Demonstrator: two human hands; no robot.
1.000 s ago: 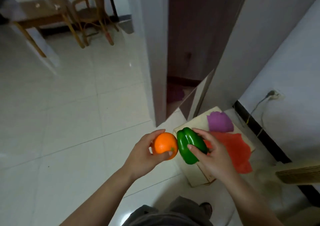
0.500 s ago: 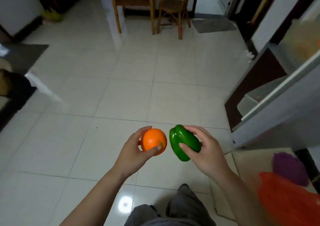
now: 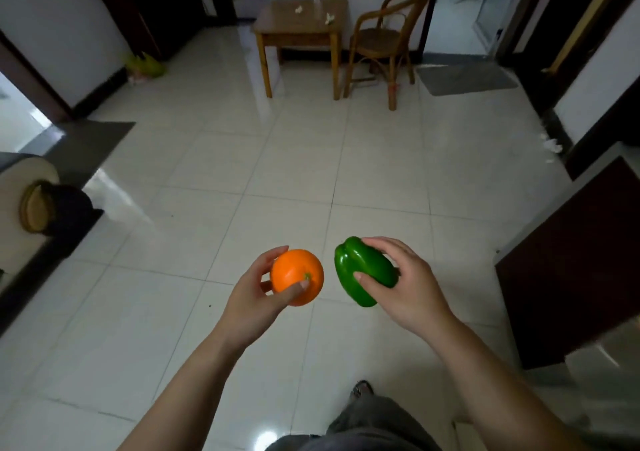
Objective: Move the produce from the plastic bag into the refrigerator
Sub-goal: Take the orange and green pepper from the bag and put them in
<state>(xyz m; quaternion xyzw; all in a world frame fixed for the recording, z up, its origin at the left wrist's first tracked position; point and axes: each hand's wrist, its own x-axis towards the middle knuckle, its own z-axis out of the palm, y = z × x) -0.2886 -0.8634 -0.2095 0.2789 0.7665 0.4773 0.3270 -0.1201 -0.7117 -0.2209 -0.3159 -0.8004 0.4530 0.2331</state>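
My left hand [image 3: 254, 298] grips an orange [image 3: 294, 274] between thumb and fingers, held out over the tiled floor. Just to its right, my right hand [image 3: 408, 288] is closed around a glossy green bell pepper [image 3: 363, 272]. The two pieces of produce are a small gap apart at chest height. At the right edge a dark brown panel with a pale edge [image 3: 571, 270] stands open; I cannot tell whether it is the refrigerator door. The plastic bag is out of view.
A wooden table [image 3: 301, 21] and a cane chair [image 3: 381, 35] stand at the far wall. A grey mat [image 3: 464, 78] lies at the back right, another dark mat [image 3: 86, 142] at the left. A dark seat with a cushion [image 3: 38, 208] juts in from the left.
My view has swung left, away from the red and purple bags and the wall, onto the open floor. Both hands keep hold of the orange and the pepper.
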